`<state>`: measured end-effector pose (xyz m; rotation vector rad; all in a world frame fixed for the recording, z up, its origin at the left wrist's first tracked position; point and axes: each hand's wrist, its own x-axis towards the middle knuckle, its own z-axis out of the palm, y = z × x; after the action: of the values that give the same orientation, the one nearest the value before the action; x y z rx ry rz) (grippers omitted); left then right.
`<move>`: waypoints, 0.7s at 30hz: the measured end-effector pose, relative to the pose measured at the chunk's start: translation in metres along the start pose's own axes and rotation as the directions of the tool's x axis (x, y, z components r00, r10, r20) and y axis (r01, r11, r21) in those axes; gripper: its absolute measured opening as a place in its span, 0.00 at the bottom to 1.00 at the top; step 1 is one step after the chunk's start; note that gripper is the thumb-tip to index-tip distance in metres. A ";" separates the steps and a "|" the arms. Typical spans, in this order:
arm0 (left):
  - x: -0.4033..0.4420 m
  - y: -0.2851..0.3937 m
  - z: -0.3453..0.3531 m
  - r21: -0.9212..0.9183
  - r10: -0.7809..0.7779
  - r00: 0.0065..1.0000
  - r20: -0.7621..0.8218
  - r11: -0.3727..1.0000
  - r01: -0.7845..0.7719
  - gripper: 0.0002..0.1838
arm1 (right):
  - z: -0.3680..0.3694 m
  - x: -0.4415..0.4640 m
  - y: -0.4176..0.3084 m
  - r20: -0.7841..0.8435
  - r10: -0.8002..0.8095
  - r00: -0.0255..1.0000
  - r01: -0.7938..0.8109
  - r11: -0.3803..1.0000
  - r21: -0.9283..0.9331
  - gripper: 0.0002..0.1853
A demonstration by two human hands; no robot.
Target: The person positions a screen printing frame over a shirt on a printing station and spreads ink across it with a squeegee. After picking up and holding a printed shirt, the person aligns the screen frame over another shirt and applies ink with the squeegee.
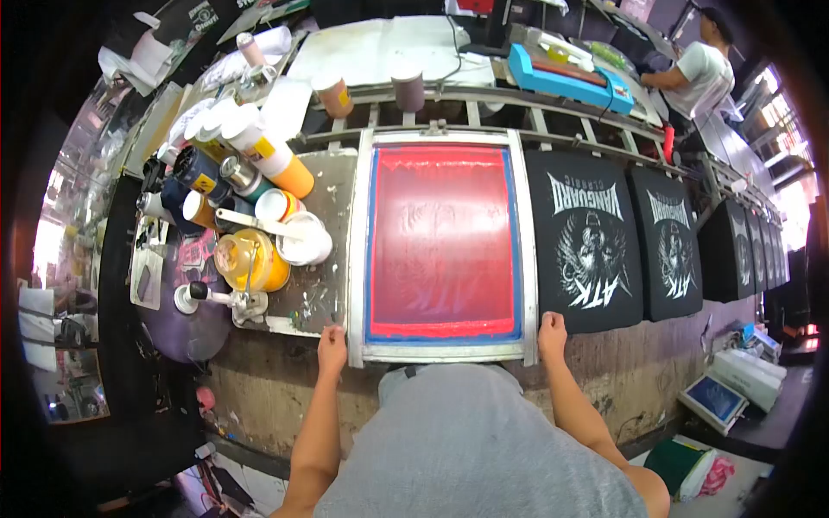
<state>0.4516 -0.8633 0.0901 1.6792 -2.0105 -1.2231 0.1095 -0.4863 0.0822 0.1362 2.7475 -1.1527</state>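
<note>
A screen-printing screen (445, 224) lies flat in front of me in a pale frame (356, 250), its mesh red with blue tape along the edges. Faint lettering shows through near its lower end. Just outside the frame's near left corner is my left hand (332, 350), fingers curled closed. My right hand (552, 335) is closed beside the near right corner, close to a printed black shirt (587, 242). Whatever either hand may hold is hidden from view.
Ink tubs (250, 259) and bottles (259, 142) crowd the left board. More printed black shirts (665, 242) line the right side. A blue machine (570, 79) stands at the back; a person (704, 69) is beyond it. A smaller screen (715, 399) lies lower right.
</note>
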 end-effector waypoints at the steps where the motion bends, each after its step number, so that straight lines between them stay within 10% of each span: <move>1: -0.005 -0.025 0.001 0.009 -0.011 1.000 0.007 1.000 0.011 0.25 | -0.004 -0.008 0.014 0.007 0.011 1.000 -0.011 1.000 -0.009 0.21; 5: -0.038 -0.050 0.002 0.020 -0.325 0.899 0.294 0.942 0.334 0.24 | -0.005 -0.031 0.086 0.137 0.171 0.976 -0.164 0.984 -0.065 0.22; 7: -0.047 -0.037 0.005 -0.262 -0.361 0.825 0.434 0.826 0.499 0.21 | 0.011 -0.037 0.100 0.380 0.087 0.921 -0.159 0.974 0.162 0.22; 12: -0.046 -0.031 -0.001 -0.143 -0.351 0.837 0.420 0.885 0.443 0.23 | -0.002 -0.043 0.066 0.397 0.387 0.832 -0.482 0.860 0.171 0.28; 21: -0.037 -0.043 -0.013 -0.259 -0.358 0.712 0.604 0.757 0.600 0.30 | 0.001 -0.042 0.101 0.452 0.304 0.839 -0.500 0.760 0.416 0.29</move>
<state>0.5011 -0.8352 0.0778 1.8253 -1.3209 -2.3492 0.1656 -0.4173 0.0186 0.5110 1.8919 -1.5642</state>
